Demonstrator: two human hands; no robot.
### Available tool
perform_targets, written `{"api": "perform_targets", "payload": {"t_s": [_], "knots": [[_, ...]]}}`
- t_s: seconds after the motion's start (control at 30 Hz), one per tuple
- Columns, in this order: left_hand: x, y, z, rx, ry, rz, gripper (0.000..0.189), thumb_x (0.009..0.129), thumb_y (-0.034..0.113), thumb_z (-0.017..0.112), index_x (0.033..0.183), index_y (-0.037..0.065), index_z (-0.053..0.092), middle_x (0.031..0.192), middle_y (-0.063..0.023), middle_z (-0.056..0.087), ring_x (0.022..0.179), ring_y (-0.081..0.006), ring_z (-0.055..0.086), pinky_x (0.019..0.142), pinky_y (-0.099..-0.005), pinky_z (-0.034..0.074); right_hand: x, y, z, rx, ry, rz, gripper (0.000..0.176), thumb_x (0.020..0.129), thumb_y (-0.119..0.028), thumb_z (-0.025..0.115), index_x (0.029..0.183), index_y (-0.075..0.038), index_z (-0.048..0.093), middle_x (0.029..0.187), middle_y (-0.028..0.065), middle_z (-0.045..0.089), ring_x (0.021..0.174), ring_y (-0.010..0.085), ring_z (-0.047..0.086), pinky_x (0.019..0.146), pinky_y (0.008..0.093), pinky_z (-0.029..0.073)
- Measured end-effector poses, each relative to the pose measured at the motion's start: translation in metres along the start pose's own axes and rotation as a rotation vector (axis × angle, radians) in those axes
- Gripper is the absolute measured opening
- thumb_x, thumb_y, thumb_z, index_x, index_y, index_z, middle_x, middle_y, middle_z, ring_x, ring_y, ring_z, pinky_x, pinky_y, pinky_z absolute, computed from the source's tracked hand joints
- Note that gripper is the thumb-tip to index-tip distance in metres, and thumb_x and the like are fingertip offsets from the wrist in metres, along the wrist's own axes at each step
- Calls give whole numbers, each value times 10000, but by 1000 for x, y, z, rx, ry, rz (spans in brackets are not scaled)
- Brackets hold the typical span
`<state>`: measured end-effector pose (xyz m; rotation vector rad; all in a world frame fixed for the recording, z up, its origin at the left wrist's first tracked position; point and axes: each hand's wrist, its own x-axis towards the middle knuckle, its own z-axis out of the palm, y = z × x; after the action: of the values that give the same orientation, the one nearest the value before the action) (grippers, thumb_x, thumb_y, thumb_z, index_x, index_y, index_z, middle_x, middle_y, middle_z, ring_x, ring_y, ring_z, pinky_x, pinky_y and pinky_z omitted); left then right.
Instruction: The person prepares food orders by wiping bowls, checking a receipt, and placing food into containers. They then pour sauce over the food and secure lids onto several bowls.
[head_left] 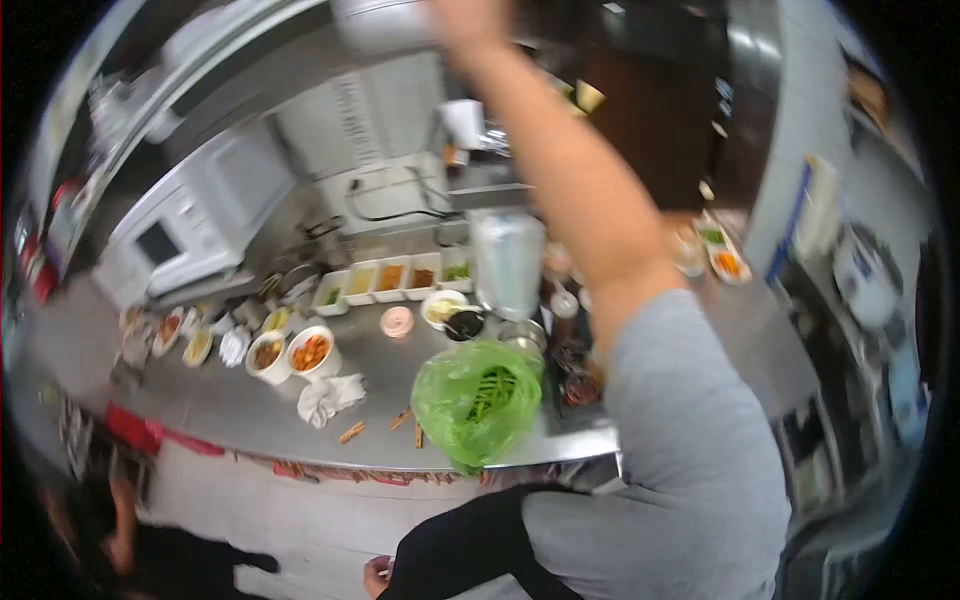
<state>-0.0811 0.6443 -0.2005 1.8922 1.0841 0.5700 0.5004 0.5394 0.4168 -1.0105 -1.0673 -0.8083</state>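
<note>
My right arm reaches up across the view, its blurred hand (pixel 472 25) at the top edge, gripping the side of a round white container (pixel 382 25). The fingers are partly cut off by the frame. Low in the view, my left hand (pixel 378 575) shows only in part beside my black apron, its fingers curled; I cannot tell what they hold. Below the raised arm, a green plastic bag (pixel 477 405) with green beans (pixel 492 392) in it stands open on the steel counter (pixel 390 440).
Seasoning trays (pixel 390 280) line the counter's back, with white tubs of food (pixel 313 353), a crumpled cloth (pixel 330 398) and clothespins (pixel 352 432) in front. A microwave (pixel 195 215) stands left, under an overhead shelf (pixel 190 80). Another person (pixel 170 550) is at lower left.
</note>
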Motion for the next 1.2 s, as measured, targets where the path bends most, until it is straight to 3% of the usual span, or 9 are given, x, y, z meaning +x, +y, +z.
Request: {"api": "perform_targets", "payload": {"t_s": [0.03, 0.07, 0.1, 0.3, 0.33, 0.53, 1.0, 1.13, 1.2], "knots": [[9, 23, 5, -43, -27, -10, 151, 708, 87, 664, 840, 56, 595, 828, -79, 592, 761, -201, 573, 671, -314, 459, -29, -6, 29, 84, 41, -134, 156, 703, -65, 579, 814, -58, 688, 844, 98, 661, 736, 196, 625, 711, 319, 486], [14, 43, 13, -95, -49, -30, 146, 715, 85, 660, 841, 61, 592, 833, -81, 588, 761, -204, 573, 668, -308, 458, -65, -38, 28, -96, 17, -278, 177, 710, -49, 631, 881, -54, 675, 847, 44, 636, 728, 117, 586, 682, 246, 476], [25, 55, 15, -101, -66, 21, 140, 722, 81, 656, 843, 61, 589, 833, -81, 587, 757, -202, 575, 661, -301, 457, -94, -49, 33, 159, -90, -279, 216, 693, -30, 617, 896, -71, 676, 866, 48, 606, 720, 140, 587, 655, 261, 488], [63, 114, 27, 117, -317, 459, 115, 747, 46, 628, 850, 44, 575, 835, -85, 597, 771, -217, 582, 646, -303, 457, -244, -131, -147, -49, -106, 206, 314, 717, -3, 634, 1019, -87, 632, 1045, 52, 537, 805, 117, 562, 693, 228, 505], [61, 131, 29, 144, -364, 527, 114, 748, 35, 621, 851, 38, 574, 841, -90, 597, 784, -227, 581, 654, -312, 456, -267, -146, -185, -22, -51, 398, 332, 744, 86, 580, 1067, 12, 574, 1144, 75, 482, 1034, 160, 539, 830, 257, 477], [23, 201, 74, 102, -675, 641, 142, 732, 10, 620, 869, 29, 585, 875, -107, 594, 827, -247, 572, 700, -308, 443, -422, -175, -358, -409, 274, 859, 342, 727, 75, 606, 1054, -26, 612, 1147, 57, 491, 805, 79, 542, 730, 205, 464], [-83, 284, 199, 107, -826, 792, 188, 727, 26, 641, 905, 35, 585, 930, -124, 583, 871, -279, 572, 746, -328, 459, -493, -177, -468, -464, 262, 985, 345, 727, 73, 618, 1055, -32, 609, 1149, 74, 492, 805, 110, 580, 706, 209, 487], [-108, 321, 290, 2, -892, 924, 253, 729, 52, 650, 973, 43, 585, 952, -118, 576, 853, -257, 570, 735, -312, 465, -522, -144, -496, -498, 164, 1061, 360, 694, 51, 647, 1041, -39, 612, 1096, 69, 527, 770, 121, 580, 695, 225, 492], [-133, 357, 372, 3, -820, 836, 238, 722, 63, 650, 946, 40, 574, 947, -117, 543, 806, -261, 555, 711, -315, 465, -553, -122, -511, -607, 71, 1130, 378, 668, 37, 663, 1034, -40, 612, 1054, 67, 547, 743, 127, 574, 688, 235, 490]]}}
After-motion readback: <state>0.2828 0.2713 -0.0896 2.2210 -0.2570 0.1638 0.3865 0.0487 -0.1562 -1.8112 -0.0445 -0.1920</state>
